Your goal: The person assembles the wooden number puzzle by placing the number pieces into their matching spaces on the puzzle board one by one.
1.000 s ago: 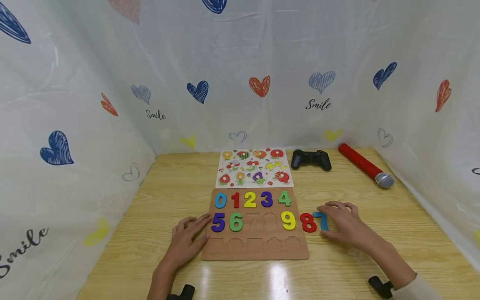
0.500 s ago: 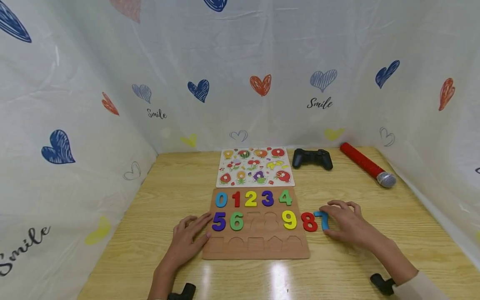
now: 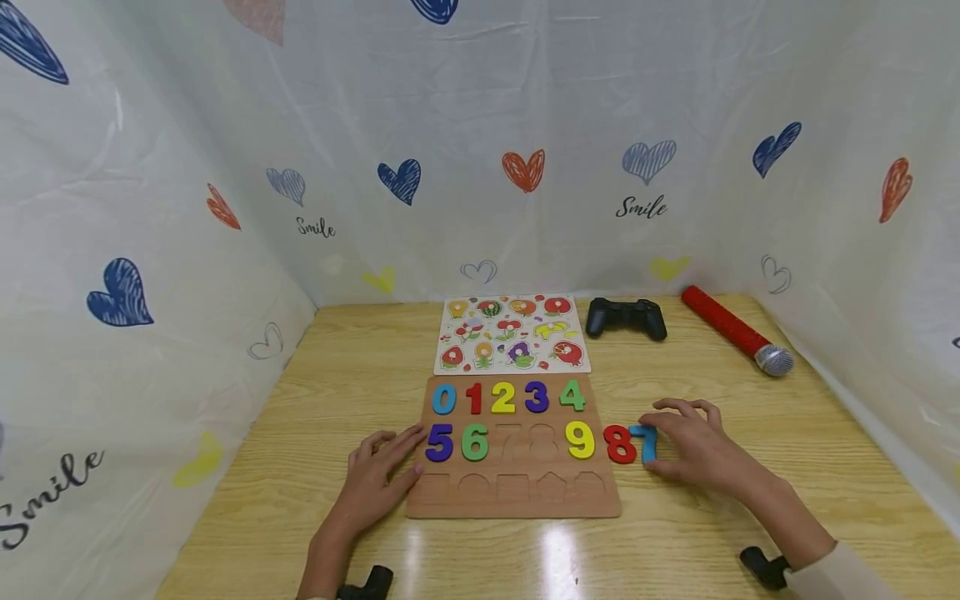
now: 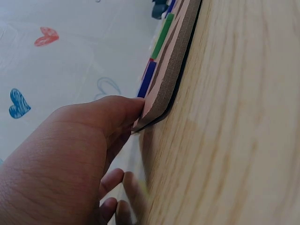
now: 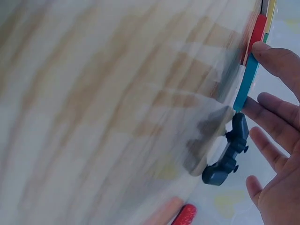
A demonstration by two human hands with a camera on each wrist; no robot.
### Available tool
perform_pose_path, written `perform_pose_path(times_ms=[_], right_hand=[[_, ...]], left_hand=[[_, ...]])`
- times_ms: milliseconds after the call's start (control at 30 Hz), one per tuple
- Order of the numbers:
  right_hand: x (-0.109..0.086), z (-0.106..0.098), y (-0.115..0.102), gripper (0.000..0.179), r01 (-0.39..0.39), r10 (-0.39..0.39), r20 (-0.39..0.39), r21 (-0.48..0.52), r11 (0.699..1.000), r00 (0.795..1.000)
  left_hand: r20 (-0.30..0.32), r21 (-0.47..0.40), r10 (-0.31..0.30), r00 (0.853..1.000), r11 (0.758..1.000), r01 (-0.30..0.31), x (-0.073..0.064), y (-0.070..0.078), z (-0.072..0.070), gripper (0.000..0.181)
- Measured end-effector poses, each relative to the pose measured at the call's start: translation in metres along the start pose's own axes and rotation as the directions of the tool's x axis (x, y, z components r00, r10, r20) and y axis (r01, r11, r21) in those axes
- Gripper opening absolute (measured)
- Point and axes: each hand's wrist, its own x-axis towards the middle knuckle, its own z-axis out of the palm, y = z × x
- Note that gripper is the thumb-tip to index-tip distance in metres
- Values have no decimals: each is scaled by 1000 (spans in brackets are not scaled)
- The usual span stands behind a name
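On the brown wooden number board [image 3: 513, 508], digits 0 to 6 and a yellow 9 [image 3: 580, 440] sit in the upper two rows; the 7 and 8 recesses are bare. My left hand [image 3: 372, 479] lies at the board's left edge, thumb and fingertips touching it near the purple 5 [image 3: 439, 442]. Right of the board, a red number 8 [image 3: 619, 444] and a blue number 7 [image 3: 648, 444] lie side by side on the table. My right hand [image 3: 697, 446] pinches the blue 7 between thumb and forefinger, its other fingers spread, as the right wrist view [image 5: 276, 112] shows.
A fruit puzzle board [image 3: 512, 335] lies directly behind the number board. To its right are a black game controller [image 3: 626, 318] and a red microphone [image 3: 731, 325]. White sheeting with printed hearts [image 3: 522, 171] encloses the wooden table [image 3: 360, 350] at the back and sides.
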Motion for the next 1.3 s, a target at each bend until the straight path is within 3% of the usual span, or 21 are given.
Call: perform_pose_path(times_ms=[267,900,1300], right_hand=[[1,-3,-5,55,7,-7,-32,5,1000,999],[15,3,-27,49,106,-104,-79,22,994,991],[28,3,-43,52,119,-118,-46,21,993,992]], left_hand=[[0,2,-1,1000,1000,1,0,1,-2,53],[-5,1,0,1000,1000,0,-3,-1,5,53],[-1,-4,4,1000,1000,-4,0,2,-1,53]])
